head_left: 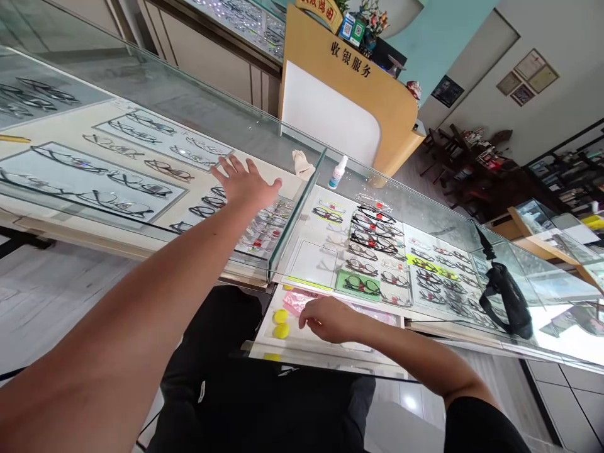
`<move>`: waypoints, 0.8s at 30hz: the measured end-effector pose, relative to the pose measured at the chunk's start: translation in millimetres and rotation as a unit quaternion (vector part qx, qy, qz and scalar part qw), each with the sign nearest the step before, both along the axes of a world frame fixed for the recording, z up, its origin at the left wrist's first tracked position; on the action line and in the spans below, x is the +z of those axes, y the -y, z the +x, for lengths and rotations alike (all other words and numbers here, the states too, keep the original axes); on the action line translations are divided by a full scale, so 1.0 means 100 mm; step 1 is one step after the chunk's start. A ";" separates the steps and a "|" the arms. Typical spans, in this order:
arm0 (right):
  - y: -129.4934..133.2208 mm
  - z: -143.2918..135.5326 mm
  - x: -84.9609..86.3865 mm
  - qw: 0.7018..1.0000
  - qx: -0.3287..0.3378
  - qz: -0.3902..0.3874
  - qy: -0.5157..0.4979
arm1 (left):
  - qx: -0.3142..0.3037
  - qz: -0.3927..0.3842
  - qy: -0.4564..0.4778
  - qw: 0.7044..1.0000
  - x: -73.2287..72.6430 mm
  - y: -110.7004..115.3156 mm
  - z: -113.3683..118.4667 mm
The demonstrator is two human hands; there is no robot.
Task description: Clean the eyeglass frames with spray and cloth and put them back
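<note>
My left hand is spread, palm down, over the glass top of the display case, with nothing in it. Rows of eyeglasses show beneath and around it. Lower right, my right hand is over an open drawer, its fingers curled together beside a pink plastic packet. Whether something is between those fingers is hidden. Yellow round items lie in the drawer, left of my right hand.
A crumpled cloth and a white spray bottle stand on the glass near a raised glass edge. A black bag lies farther right. Beyond is a wooden counter.
</note>
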State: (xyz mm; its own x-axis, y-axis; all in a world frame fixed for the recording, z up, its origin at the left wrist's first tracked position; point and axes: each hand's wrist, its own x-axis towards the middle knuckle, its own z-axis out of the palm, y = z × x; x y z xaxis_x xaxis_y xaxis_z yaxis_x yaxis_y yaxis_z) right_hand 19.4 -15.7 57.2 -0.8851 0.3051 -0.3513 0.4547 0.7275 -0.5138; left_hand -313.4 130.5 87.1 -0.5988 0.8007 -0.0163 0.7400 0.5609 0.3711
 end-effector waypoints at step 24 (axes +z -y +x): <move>-2.67 0.61 0.77 0.887 -0.283 0.359 0.065 | 0.005 -0.016 -0.021 1.000 -0.03 0.00 0.00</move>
